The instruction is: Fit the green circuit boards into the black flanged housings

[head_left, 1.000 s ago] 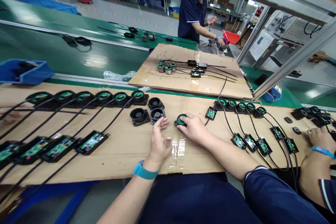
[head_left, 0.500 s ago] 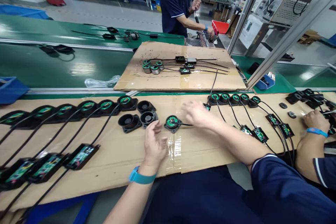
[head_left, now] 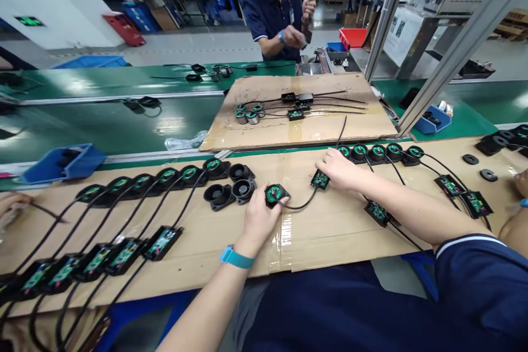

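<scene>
My left hand (head_left: 259, 215) is closed around a round black part with a green circuit board (head_left: 274, 194) on the cardboard sheet (head_left: 313, 231). A short black cable runs from that part to a small rectangular green board (head_left: 320, 179). My right hand (head_left: 339, 169) rests on that small board with its fingers curled over it. Three empty black round housings (head_left: 231, 189) lie just left of my left hand. To the right of my right hand stands a row of round green-board parts (head_left: 377, 152), wired to small boards (head_left: 462, 192).
A long row of wired round parts (head_left: 152, 180) and black boxed boards (head_left: 94, 258) fills the left. A second cardboard sheet (head_left: 297, 115) with similar parts lies on the green conveyor. A blue bin (head_left: 61, 162) sits far left. Another person (head_left: 274, 11) stands behind; co-workers' hands (head_left: 10, 203) show at both edges.
My left hand moved forward and closed on the round green-board part. My right hand left that part, swept right and settled on the small rectangular board. The camera view shifted.
</scene>
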Motion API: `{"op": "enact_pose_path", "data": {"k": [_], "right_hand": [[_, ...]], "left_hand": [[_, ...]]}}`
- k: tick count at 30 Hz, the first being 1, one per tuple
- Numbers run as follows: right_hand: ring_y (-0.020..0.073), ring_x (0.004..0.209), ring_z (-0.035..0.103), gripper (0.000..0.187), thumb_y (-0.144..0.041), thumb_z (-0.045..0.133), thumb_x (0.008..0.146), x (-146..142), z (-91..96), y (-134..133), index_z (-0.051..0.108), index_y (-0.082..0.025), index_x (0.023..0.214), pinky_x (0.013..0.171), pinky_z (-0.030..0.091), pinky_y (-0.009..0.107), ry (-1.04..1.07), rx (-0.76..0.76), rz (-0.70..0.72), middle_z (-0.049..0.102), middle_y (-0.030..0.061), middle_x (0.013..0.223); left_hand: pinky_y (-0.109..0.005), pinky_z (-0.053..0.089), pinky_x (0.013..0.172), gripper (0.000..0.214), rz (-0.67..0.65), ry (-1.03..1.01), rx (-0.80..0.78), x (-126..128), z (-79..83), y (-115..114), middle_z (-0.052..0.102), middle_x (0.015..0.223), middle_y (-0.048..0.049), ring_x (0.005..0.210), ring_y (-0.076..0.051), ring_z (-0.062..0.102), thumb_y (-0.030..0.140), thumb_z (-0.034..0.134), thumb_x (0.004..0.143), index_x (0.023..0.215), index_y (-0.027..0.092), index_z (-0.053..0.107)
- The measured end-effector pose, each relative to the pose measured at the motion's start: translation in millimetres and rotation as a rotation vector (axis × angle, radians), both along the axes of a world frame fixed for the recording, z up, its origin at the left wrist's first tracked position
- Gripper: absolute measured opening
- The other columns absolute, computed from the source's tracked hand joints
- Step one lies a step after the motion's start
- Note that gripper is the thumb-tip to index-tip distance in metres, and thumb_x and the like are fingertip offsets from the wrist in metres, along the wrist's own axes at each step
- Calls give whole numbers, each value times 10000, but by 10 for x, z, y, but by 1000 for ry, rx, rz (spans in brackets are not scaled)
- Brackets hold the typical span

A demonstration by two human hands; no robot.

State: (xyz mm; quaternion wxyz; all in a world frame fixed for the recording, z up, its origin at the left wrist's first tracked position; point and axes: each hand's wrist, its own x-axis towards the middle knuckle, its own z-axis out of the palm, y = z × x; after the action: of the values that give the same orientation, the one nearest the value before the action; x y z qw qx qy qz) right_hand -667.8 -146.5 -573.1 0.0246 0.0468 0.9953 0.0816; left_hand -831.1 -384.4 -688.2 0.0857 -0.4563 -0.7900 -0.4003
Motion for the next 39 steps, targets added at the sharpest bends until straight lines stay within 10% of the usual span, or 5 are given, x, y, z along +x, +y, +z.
{"op": "enact_pose_path", "data": {"k": [6,13,21,39], "right_hand": [[307,826,638,289,-309,721,798,776,408,-595,629,-147,1019,720,460,384,-31,-121,-187,685,155,901],[307,917,675,424,-465,771,819,1558,-395,-934,641,-145,1063,788,541,404,72,-388,-634,694,145,984],[411,1393,375,631,-469,809,786,1757,-667,-954,586,-220,1322,1081,363,594,397,-315,-675,390,221,1527],[394,1456,308,470,-412,688,828,2037,-740,-401,614,-182,1231,1146,241,600,463,-327,-857,388,223,1542]], "left_hand": [[-497,558,948,530,-83,44,-87,-200,114,324,702,1148,-150,1071,-331,677,506,730,844,1234,172,600],[-494,525,1020,476,-383,-29,-133,15,179,1239,670,1243,-133,1162,-313,631,368,698,885,1317,199,593],[-525,463,1095,657,-431,33,-358,291,405,1967,583,1361,-177,1272,-360,542,294,643,894,1504,162,437],[-470,498,1013,549,-658,258,-538,264,488,2608,615,1208,-149,1121,-335,596,312,528,866,1393,172,584]]}}
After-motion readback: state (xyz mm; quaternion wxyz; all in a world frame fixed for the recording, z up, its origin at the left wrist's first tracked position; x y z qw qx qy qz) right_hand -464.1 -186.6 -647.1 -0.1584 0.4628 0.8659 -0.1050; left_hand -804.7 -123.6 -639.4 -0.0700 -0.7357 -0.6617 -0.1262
